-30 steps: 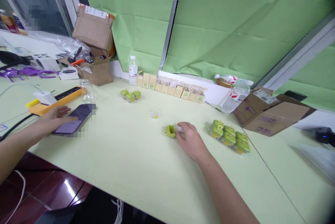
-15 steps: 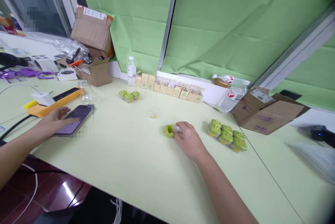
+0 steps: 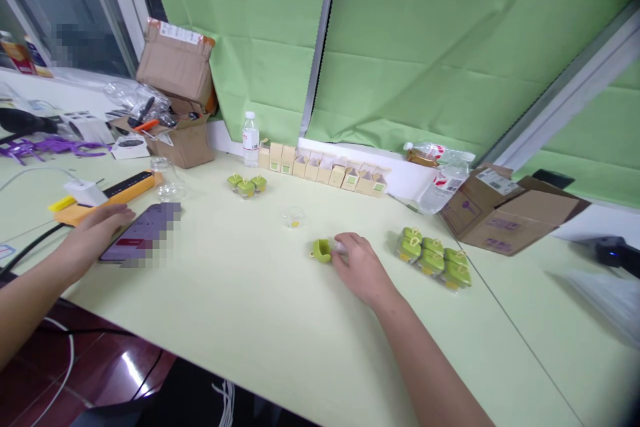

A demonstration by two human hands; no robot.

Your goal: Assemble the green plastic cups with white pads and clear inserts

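My right hand (image 3: pixel 363 268) is closed on a small whitish piece (image 3: pixel 341 248), mostly hidden by the fingers. Touching or just beside it lies a small, hollow green case (image 3: pixel 322 251) with a loop, its opening facing up. A clear plastic container (image 3: pixel 294 218) with a yellow mark sits behind that case. My left hand (image 3: pixel 101 232) rests at the left edge of a phone (image 3: pixel 143 234), fingers extended and the screen lit. Right of my right hand stand several green-lidded clear containers (image 3: pixel 434 260) with loops; a smaller group (image 3: pixel 247 185) is further back.
Small cardboard boxes (image 3: pixel 325 170) line the wall beside an upright water bottle (image 3: pixel 251 140). More bottles (image 3: pixel 443 187) lean near an open carton (image 3: pixel 505 214) at right. An orange power strip (image 3: pixel 127 190), glass jar (image 3: pixel 167 180) and filled carton (image 3: pixel 185 140) are at left.
My left thumb has come off the phone screen, and the hand has shifted slightly left. The screen now shows different content. My right hand and the green case stay almost still.
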